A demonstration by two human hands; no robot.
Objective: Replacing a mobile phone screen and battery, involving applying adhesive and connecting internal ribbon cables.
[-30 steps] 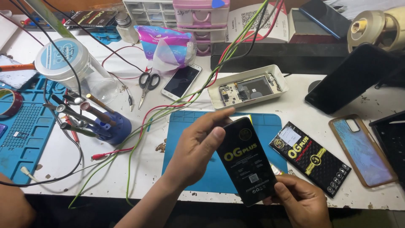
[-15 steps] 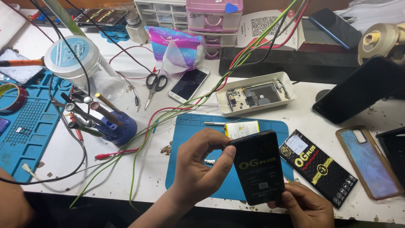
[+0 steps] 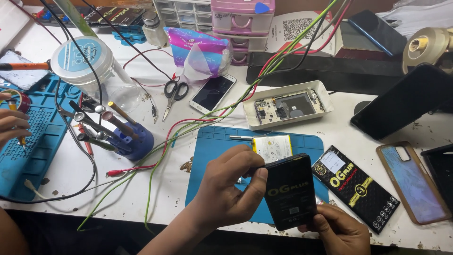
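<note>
- The white worktable (image 3: pixel 330 127) spans the whole view, strewn with wires and phone parts.
- A blue repair mat (image 3: pixel 212 151) lies at the near centre; a second blue mat (image 3: pixel 28 156) sits at the left edge, where another person's hand (image 3: pixel 12 123) rests on it.
- A dark phone (image 3: pixel 401 101) leans propped at the right, and a phone in a bluish case (image 3: pixel 413 182) lies flat nearer.
- A white tray (image 3: pixel 288 105) with an opened phone body sits just beyond the centre mat.
- The black flat package (image 3: pixel 290 191) is held up over the near edge of the centre mat, between both hands, its long axis running near to far with a slight tilt.
- A matching black packet (image 3: pixel 356 189) lies flat on the table just to its right.
- The left hand (image 3: pixel 226 189) grips the package's left edge near the top, thumb on the front face.
- The right hand (image 3: pixel 337 229) pinches its near bottom corner from below; both hands touch it, neither closer.
- A small white battery (image 3: pixel 272 147) lies on the mat just beyond the package.
- Scissors (image 3: pixel 173 97) lie farther left.
</note>
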